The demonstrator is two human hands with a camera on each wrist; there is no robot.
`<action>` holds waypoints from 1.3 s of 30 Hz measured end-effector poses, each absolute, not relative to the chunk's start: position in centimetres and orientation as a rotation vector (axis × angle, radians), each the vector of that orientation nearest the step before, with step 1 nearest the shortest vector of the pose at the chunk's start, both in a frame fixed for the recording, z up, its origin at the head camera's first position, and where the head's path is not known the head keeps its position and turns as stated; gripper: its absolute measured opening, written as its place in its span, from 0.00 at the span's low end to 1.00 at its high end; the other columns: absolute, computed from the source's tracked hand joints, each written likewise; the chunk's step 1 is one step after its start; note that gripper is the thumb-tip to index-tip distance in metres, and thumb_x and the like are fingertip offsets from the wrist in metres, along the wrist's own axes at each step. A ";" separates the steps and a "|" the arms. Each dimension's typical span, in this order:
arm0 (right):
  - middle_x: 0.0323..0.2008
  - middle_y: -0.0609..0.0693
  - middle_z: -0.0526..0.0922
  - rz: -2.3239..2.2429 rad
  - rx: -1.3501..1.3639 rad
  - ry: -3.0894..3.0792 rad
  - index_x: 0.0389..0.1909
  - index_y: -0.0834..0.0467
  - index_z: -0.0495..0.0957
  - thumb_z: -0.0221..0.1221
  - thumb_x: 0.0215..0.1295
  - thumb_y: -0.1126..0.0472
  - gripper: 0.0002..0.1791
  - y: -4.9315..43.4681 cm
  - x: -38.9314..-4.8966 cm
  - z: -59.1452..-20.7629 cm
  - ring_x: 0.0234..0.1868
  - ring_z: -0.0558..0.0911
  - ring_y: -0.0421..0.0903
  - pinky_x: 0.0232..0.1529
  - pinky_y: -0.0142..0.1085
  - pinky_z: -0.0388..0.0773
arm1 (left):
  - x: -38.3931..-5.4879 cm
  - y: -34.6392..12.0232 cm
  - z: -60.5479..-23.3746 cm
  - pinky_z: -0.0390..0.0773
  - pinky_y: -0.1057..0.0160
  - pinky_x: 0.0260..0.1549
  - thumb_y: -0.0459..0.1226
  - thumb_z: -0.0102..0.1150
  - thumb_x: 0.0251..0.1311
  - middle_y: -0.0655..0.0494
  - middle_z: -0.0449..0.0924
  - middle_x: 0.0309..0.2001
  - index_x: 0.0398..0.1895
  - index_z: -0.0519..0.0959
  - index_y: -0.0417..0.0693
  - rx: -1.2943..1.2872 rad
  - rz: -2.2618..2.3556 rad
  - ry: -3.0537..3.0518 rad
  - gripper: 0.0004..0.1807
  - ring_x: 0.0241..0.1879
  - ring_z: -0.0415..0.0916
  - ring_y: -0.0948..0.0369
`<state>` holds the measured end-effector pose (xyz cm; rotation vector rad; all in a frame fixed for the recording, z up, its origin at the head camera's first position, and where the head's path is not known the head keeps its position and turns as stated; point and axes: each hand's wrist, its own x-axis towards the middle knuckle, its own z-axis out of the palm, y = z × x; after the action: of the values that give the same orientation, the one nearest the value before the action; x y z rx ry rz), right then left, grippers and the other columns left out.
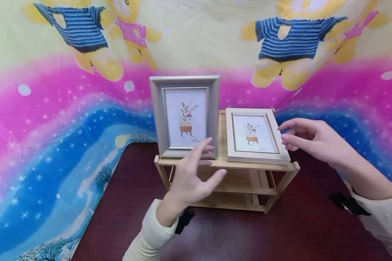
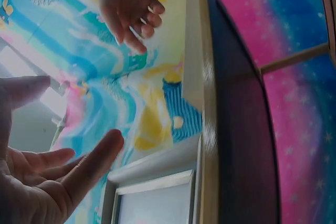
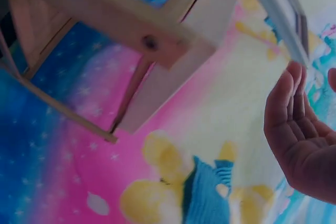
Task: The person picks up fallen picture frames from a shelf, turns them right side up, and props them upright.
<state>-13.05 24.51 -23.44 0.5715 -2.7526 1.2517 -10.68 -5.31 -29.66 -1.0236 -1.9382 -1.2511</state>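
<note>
A grey picture frame (image 1: 158, 119) stands upright on the left of a small wooden rack (image 1: 222, 165). To its right a cream picture frame (image 1: 229, 137) lies back on the rack top, face up. Both show a potted-plant print. My left hand (image 1: 189, 177) hovers in front of the grey frame's lower right, fingers extended and thumb spread, with nothing in its grasp. By the cream frame's right edge is my right hand (image 1: 313, 139), its fingers loosely bent; in the right wrist view this hand (image 3: 302, 135) holds nothing.
The rack has lower shelves (image 1: 245, 181) and stands on a dark red-brown table (image 1: 124, 203). Behind hangs a colourful cloth (image 1: 196, 43) printed with bears. Dark straps (image 1: 184, 220) circle both wrists.
</note>
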 end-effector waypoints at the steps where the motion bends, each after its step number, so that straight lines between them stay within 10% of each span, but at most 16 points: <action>1: 0.29 0.53 0.81 1.264 0.577 -2.774 0.50 0.63 0.72 0.54 0.64 0.63 0.15 24.8 -13.5 -23.6 0.27 0.79 0.43 0.30 0.29 0.76 | -10.7 -4.8 -29.8 0.77 0.68 0.38 0.38 0.65 0.47 0.41 0.76 0.45 0.58 0.64 0.32 -1.015 -1.221 -1.985 0.36 0.42 0.77 0.53; 9: 0.30 0.52 0.79 1.384 0.451 -2.857 0.55 0.68 0.65 0.49 0.67 0.57 0.22 27.2 -17.4 -24.8 0.29 0.79 0.46 0.31 0.34 0.78 | -11.2 -1.2 -30.2 0.69 0.59 0.53 0.46 0.64 0.48 0.39 0.70 0.55 0.62 0.60 0.33 -0.856 -0.868 -2.152 0.42 0.54 0.70 0.51; 39: 0.40 0.58 0.77 1.456 0.097 -2.950 0.64 0.72 0.54 0.48 0.62 0.40 0.43 28.5 -23.0 -28.2 0.30 0.80 0.38 0.34 0.36 0.79 | -12.7 4.0 -32.1 0.78 0.62 0.21 0.54 0.61 0.48 0.39 0.78 0.41 0.58 0.64 0.32 -0.411 -0.458 -2.397 0.42 0.31 0.77 0.53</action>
<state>-23.02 28.49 -28.24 0.0969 -2.9498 1.4557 -12.68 3.99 -32.06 -0.4111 -2.3967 -0.4582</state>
